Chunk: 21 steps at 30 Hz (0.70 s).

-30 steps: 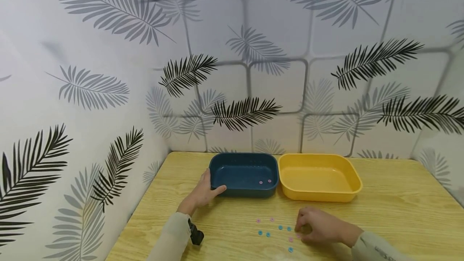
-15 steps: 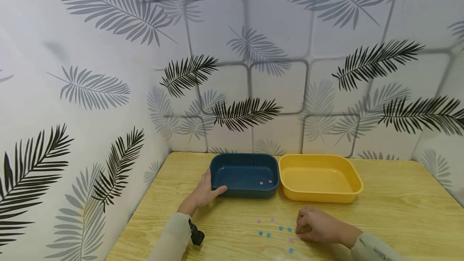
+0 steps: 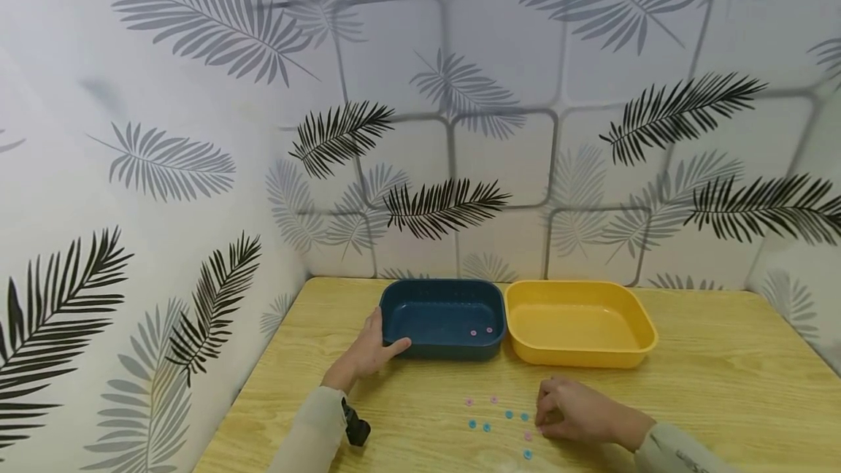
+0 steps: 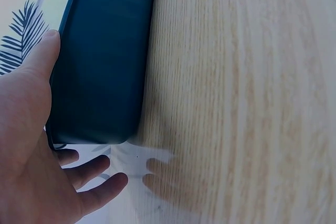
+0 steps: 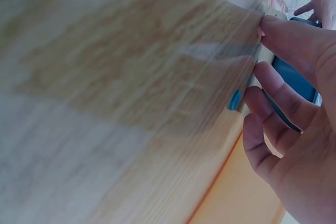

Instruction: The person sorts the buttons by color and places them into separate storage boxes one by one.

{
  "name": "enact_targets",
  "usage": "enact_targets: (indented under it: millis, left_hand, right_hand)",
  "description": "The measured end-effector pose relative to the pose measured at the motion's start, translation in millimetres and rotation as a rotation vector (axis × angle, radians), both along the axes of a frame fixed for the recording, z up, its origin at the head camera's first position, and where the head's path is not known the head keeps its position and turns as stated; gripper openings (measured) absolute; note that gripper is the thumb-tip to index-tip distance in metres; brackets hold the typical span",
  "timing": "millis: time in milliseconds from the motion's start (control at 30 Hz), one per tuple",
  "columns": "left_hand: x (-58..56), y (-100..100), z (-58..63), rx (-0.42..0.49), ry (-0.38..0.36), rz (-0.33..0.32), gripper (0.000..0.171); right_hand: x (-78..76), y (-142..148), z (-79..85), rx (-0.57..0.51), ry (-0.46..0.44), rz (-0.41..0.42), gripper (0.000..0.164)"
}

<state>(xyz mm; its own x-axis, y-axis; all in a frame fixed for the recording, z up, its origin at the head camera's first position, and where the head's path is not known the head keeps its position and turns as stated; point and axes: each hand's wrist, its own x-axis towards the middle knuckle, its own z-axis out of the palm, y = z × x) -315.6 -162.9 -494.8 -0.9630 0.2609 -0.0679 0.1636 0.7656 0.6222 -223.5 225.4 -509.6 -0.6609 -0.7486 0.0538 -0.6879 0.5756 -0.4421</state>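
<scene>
The left hand (image 3: 361,349) rests at the left end of the dark blue bin (image 3: 442,349), its thumb along the front rim. In the left wrist view, the other fingers (image 4: 94,171) extend loosely past the bin's end. At the right of the scattered buttons, the right hand (image 3: 574,411) is low at the tabletop, pinching a small pink button (image 5: 261,33) at the thumb tip. Most of that button is hidden by the hand. Close to its fingers lie a blue button (image 3: 524,417) and another pink button (image 3: 528,436).
A yellow bin (image 3: 578,358) stands against the blue bin's right side. Two pink buttons (image 3: 474,333) lie inside the blue bin. Several more blue buttons (image 3: 487,427) and pink buttons (image 3: 494,400) are spread over the wooden table (image 3: 723,378). A leaf-patterned wall (image 3: 499,166) rises behind.
The right hand's thumb and fingertips have closed together around the pink button, which now shows less. The left hand and both bins have stayed in place.
</scene>
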Motion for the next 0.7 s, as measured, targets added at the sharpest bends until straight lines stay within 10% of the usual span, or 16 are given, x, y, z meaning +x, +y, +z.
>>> enact_targets:
  millis: [700]
  left_hand:
    - [2.1,-0.6,1.1,0.031,-0.020,0.011,0.107]
  right_hand:
    - [-2.5,-5.9,5.5,-0.021,-0.157,-0.081,0.014]
